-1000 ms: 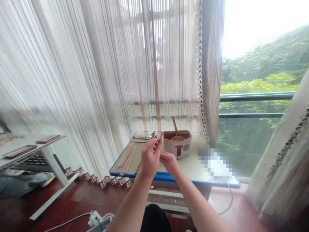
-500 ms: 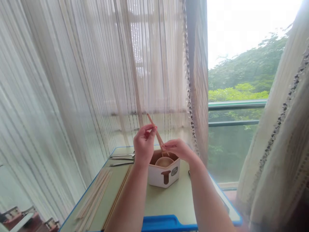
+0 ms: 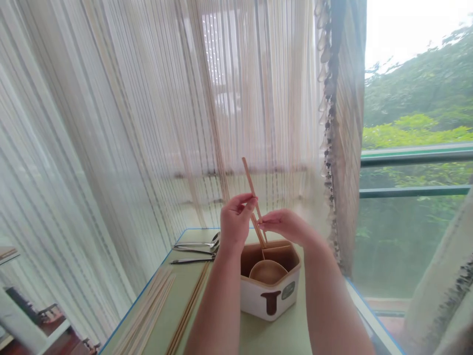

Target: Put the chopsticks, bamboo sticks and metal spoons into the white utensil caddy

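My left hand [image 3: 237, 219] is closed, pinching wooden chopsticks [image 3: 248, 173] between thumb and fingertips. They rise at a slant above the hand, and their lower ends spread apart slightly. My right hand [image 3: 284, 226] is also closed, its fingertips on one chopstick lower down. Just below both hands stands a white utensil holder [image 3: 254, 301] with a brown inside, a divider and a round compartment [image 3: 269, 272]. The lower ends of the chopsticks are at the holder's back opening; whether they reach inside I cannot tell.
On the green table [image 3: 258, 340] at left lie several pale sticks [image 3: 148, 310] and darker brown chopsticks [image 3: 189, 308]. Metal cutlery [image 3: 194, 252] lies behind them, partly hidden by my left arm. A sheer curtain [image 3: 148, 123] hangs behind the table.
The view has shifted, so the holder appears lower, farther right and larger. The chopsticks stand more upright, and their lower ends look farther apart. Both hands keep their pinch.
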Tool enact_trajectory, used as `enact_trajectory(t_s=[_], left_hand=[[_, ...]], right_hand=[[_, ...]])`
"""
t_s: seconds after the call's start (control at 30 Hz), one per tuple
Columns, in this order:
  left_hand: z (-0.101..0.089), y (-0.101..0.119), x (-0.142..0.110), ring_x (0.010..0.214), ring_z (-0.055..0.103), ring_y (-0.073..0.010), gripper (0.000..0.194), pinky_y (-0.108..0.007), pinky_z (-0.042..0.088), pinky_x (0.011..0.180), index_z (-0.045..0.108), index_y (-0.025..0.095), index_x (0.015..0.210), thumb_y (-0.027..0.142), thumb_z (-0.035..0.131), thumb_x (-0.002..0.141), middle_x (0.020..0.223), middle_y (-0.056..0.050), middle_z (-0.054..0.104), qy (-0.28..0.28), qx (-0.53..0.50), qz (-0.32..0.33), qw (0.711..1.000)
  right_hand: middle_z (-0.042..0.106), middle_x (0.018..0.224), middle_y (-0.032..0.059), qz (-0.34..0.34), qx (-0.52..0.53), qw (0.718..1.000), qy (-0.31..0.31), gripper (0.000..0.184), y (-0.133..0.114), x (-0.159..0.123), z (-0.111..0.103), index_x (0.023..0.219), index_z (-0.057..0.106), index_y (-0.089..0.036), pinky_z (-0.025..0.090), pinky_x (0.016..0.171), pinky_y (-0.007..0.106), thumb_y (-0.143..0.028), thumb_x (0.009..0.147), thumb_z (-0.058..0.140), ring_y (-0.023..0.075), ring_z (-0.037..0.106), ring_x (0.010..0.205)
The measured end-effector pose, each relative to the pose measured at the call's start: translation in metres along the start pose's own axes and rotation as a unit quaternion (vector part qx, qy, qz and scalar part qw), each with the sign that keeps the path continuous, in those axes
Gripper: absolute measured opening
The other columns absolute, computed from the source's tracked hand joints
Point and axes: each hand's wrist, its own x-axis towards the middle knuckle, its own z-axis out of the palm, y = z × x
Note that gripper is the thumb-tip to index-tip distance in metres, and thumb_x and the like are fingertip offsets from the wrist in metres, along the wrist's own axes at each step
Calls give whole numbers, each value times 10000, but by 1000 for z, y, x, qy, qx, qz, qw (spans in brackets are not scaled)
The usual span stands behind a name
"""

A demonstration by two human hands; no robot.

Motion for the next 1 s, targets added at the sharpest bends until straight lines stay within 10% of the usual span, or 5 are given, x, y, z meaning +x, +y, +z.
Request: enact_trajectory(t_s=[0.47, 1.0], left_hand=[[2, 5, -3, 757, 558, -142, 161, -274, 435, 710, 699, 204, 855, 268, 628, 725, 848, -27, 687, -41, 248, 23, 967], [-6, -2, 1, 821, 620, -161, 187, -289, 464, 753, 689, 179, 842, 314, 613, 737, 838, -38, 697, -89, 198, -42, 975]], right_hand=[[709, 749, 22, 120, -248, 959, -69, 244, 6, -11, -18, 808, 750, -203, 445, 640, 245, -374, 664, 653, 181, 609, 739], [708, 771, 5, 139, -262, 951, -88, 259, 2, -10, -17, 851, 740, -236, 443, 655, 231, -399, 684, 628, 168, 615, 765]])
